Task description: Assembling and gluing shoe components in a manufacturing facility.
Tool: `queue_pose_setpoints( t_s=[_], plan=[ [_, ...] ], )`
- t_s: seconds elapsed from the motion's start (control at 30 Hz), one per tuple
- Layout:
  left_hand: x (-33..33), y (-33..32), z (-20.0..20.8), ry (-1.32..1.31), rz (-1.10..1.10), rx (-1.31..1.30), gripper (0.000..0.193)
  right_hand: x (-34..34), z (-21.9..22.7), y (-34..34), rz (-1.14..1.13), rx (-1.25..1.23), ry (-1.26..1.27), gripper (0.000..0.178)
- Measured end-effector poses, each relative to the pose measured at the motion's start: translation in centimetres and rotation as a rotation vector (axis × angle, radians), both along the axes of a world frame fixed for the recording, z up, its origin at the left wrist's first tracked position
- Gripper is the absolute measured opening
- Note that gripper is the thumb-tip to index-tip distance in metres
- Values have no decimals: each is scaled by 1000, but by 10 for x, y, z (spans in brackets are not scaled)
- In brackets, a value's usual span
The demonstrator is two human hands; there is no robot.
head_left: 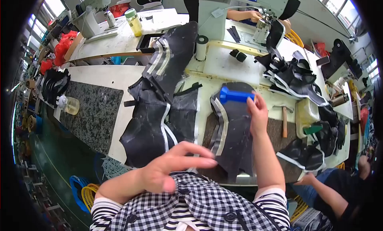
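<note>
My right hand (257,109) is closed round the end of a blue plastic tool (238,96) with a long handle and a wider head. The tool lies over the upper part of a black leather-like panel (235,129), which has a pale strip along its left edge. Above the lower left of that panel is my left hand (172,165), its fingers stretched out and nothing in them. Left of the panel, more black pieces (147,125) with white edging overlap, and a long black piece (179,43) with pale strips reaches toward the back.
A hammer (284,121) and a yellowish plastic container (306,118) are on the right. Black pieces (297,77) pile up beyond them. A sewing machine (261,29) stands at the back, with another person's hand (255,16) beside it. A dark speckled mat (93,111) covers the left table.
</note>
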State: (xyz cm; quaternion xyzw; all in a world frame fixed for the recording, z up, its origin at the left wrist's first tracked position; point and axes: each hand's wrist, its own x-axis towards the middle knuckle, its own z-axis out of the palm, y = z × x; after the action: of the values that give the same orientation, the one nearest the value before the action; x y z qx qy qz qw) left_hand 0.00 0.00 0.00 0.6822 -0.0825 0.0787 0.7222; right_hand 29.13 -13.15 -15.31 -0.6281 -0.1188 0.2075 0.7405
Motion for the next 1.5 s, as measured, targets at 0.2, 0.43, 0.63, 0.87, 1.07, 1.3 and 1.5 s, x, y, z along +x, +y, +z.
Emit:
queue_pose_setpoints(
  t_s=[0.2,0.43,0.63,0.87,1.07,1.3,1.5],
  plan=[
    [-49,5,-105,449,447,-304,74,143,2,126,43,-147,-512,39],
    [-70,-6,-135,617,465,-495,46,215,-7,253,-25,-443,-765,35],
    [-68,-2,-144,756,570,-602,40,247,-50,309,-25,-508,-1146,38],
    [-69,-7,-161,773,535,-514,39,296,-101,334,84,-534,-1181,55],
    [-74,-16,-158,738,489,-424,39,258,-84,286,228,-410,-1069,94],
    [-92,-25,-156,537,402,-351,40,119,-15,175,562,-347,-664,75],
    [-133,-40,-161,349,313,-104,38,-140,38,31,869,-94,-234,47]
  ],
)
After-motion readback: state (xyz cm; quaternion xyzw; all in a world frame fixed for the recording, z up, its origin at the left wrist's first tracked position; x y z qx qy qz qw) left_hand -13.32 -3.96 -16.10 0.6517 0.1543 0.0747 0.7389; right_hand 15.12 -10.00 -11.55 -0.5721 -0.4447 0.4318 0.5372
